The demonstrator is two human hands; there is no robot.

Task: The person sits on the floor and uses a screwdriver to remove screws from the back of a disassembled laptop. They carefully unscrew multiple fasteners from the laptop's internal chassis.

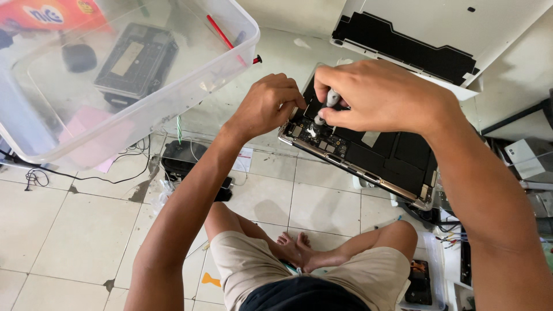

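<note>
Right hand was curled w/ fingers pinched round a small grey-handled screwdriver, tip pointing down onto the circuit board area of an opened silver laptop base w/ black battery cells showing. Left hand was clenched into a loose fist, knuckles up, pressing on the laptop base's near-left corner just beside the screwdriver; couldn't tell if it gripped anything inside the fist. Both hands sat close together, almost touching, over the same corner of the laptop base, which was raised above the floor, tilted, its long edge running down to the right under the right forearm.

Left of the left hand: a big clear plastic storage tub, also above floor level, holding a black rectangular device, a red-handled tool leaning on its wall, and a round black object. Beyond the right hand: a white flat panel w/ a black stepped insert. Below the hands: pale tiled floor, the person's crossed legs in beige shorts, bare feet together. Under the left forearm, a black pouch-like item and thin black cables lay on the floor. Right of the right forearm, a clutter of small parts, too jumbled to tell apart.
</note>
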